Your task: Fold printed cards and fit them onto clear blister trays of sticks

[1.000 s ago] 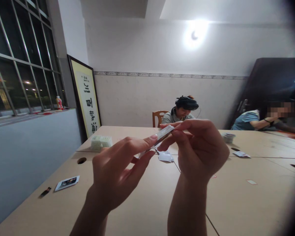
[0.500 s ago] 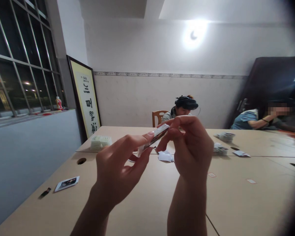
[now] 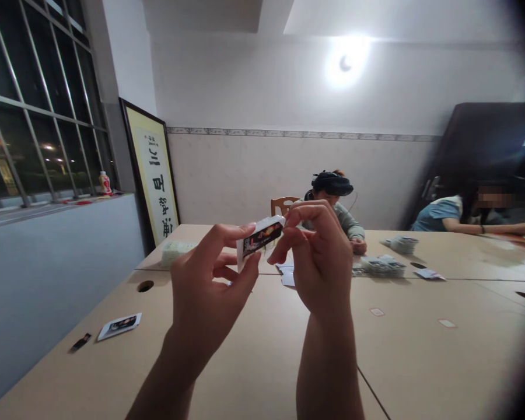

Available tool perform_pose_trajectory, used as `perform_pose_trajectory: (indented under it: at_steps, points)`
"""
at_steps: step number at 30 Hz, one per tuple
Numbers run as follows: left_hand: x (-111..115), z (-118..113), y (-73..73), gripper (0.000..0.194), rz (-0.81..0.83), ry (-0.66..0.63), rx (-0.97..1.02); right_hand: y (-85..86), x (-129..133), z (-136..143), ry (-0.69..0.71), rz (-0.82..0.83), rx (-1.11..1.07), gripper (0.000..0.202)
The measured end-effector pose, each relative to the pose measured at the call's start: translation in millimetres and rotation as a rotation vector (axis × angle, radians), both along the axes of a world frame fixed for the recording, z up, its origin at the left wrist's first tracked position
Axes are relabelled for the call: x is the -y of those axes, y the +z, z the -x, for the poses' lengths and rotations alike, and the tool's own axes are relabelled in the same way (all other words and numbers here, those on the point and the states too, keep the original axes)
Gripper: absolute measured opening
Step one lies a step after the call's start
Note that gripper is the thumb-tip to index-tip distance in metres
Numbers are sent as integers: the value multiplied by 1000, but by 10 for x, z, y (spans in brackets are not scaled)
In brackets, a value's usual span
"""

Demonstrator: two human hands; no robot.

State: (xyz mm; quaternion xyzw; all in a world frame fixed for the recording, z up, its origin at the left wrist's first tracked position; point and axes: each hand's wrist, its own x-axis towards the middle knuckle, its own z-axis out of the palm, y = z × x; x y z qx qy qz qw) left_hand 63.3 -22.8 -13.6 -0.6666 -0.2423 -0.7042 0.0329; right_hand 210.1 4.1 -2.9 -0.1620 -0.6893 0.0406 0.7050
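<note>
In front of me is a small white packet (image 3: 262,235) with a dark printed picture on its face, held up above the table and tilted. My left hand (image 3: 214,280) grips its left end between thumb and fingers. At the packet's upper right corner, the bent fingers of my right hand (image 3: 319,256) pinch the edge. A similar white packet (image 3: 119,326) with a dark picture lies flat on the table to the left, beside a small dark strip (image 3: 80,343). White papers (image 3: 287,275) lie beyond my hands, partly hidden by my right hand.
The wooden table (image 3: 262,361) has a round cable hole (image 3: 145,286). A pale green stack (image 3: 174,253) stands at the back left. Bundled packets (image 3: 382,266) and another bundle (image 3: 400,244) lie back right. A person (image 3: 343,216) sits opposite, another person (image 3: 440,214) at right.
The packet has turned so its dark printed face shows more. My right hand has moved left and slightly up. The person opposite now shows an arm and hand on the table.
</note>
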Motion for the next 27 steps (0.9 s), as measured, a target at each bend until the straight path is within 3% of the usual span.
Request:
perform_pose_trajectory:
  at_steps: [4,11,20,27]
  points:
    - [-75,33,-1,31,65,-40,42,-1,4,35,88,70,-90,15]
    - [-132,31,4,32,184,-119,83,13,-21,74,0,143,-171,12]
    - [-156,36,11,28,206,-126,46,16,-74,60,11,183,-190,10]
    - [-205,29,18,46,214,-62,-83,20,-133,54,45,198,-209,11]
